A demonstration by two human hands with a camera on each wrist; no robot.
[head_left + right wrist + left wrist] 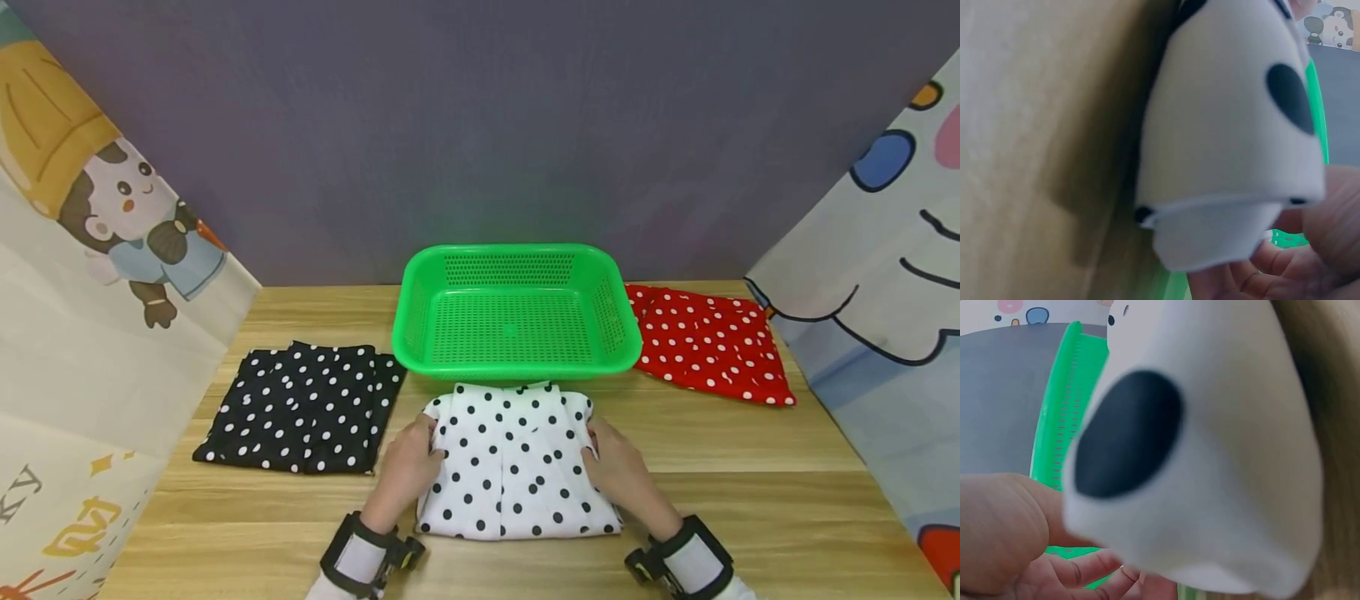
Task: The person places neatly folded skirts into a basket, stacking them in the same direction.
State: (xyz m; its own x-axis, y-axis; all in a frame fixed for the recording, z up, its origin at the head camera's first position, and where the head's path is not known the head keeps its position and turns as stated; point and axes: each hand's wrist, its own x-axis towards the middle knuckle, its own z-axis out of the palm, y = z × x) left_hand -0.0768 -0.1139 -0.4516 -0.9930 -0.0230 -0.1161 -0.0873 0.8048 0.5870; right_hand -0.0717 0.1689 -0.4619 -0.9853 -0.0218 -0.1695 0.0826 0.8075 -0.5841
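Blk cloth w/ wht dots (300, 408): folded on wood table (247, 525), L of green basket (517, 369) & a bit nearer the person. L hand (408, 467): on near side of basket, thumb & fingers pinching L edge of wht cloth w/ blk dots (517, 471). That cloth's folded, just in front of basket. R hand (621, 468) pinches its R edge; hands apart, cloth btwn. Red cloth w/ wht dots (708, 346): R of basket, L end partly hidden by it.
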